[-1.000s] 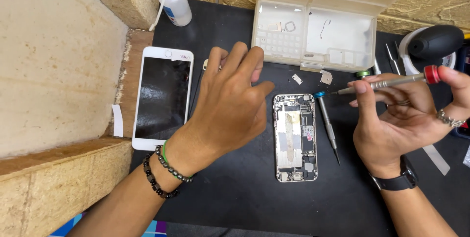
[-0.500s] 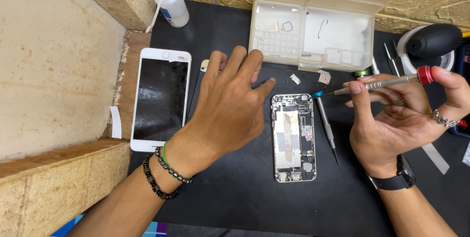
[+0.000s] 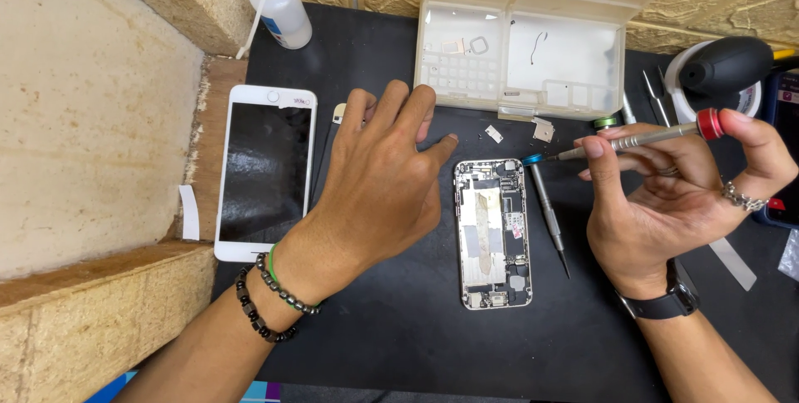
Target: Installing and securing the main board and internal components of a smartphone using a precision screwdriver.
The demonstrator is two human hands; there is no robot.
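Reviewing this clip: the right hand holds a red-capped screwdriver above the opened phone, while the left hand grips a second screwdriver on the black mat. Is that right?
Not quite. The head view shows the left hand holding nothing: it lies flat, palm down, on the black mat beside the opened phone. The second screwdriver lies loose on the mat. The right hand does hold the red-capped screwdriver.

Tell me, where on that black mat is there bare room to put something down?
The widest bare patch of the black mat lies along its near edge, below the opened phone body and between the two wrists. A smaller one sits between the squeeze bottle and the clear parts box. Around the right hand and its screwdriver it is crowded with tools.
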